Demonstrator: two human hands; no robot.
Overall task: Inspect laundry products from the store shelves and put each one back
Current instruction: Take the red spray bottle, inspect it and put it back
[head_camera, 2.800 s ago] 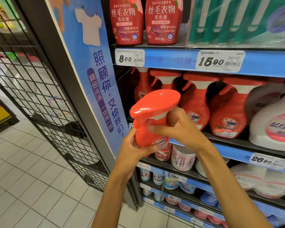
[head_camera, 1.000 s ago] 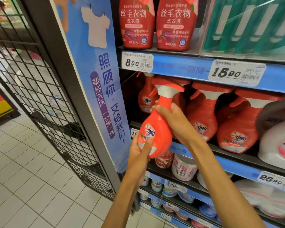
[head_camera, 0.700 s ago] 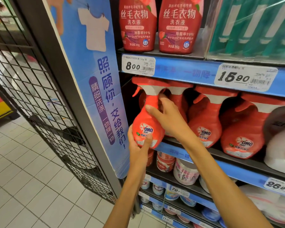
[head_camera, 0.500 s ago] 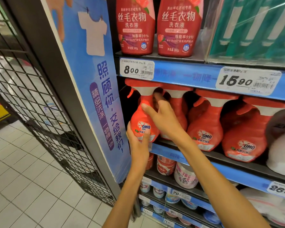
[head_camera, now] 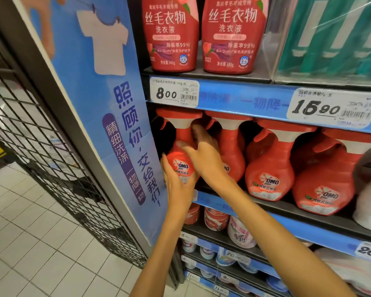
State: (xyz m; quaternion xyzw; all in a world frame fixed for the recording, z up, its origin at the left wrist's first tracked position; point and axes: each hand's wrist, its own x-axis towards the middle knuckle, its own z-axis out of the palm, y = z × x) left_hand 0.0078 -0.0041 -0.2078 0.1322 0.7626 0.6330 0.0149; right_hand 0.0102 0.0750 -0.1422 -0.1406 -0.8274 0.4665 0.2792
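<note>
My right hand (head_camera: 204,155) fingers wrap the neck of the red OMO spray bottle (head_camera: 181,155), thumb across the front just under the white collar, other fingers curled behind. My left hand (head_camera: 177,181) cups the bottle's lower belly from the left and below, thumb on the label, fingers around the far side. Both clamped on it.

Bottle upright, at the left end of the middle shelf (head_camera: 308,213), base hidden by my left hand so can't tell if it's fully seated. Its trigger head sits just under the upper blue shelf strip (head_camera: 244,101), beside the next spray bottle (head_camera: 231,155) in the row; the two look touching or nearly so.

Versus 2.8 s ago: bottle was out in front of the shelf, tilted, head toward me. At 1.0 s ago upright but still clear of the shelf edge. At 0.5 s ago entering the slot. Now deeper in, in line with the row. Grip layout same throughout, right on neck, left on base.

Around: two red detergent bottles (head_camera: 171,35) on the shelf above, 8.00 price tag (head_camera: 174,93), blue banner (head_camera: 107,103) on the left, wire grid panel (head_camera: 41,146), tiled floor (head_camera: 41,243).
</note>
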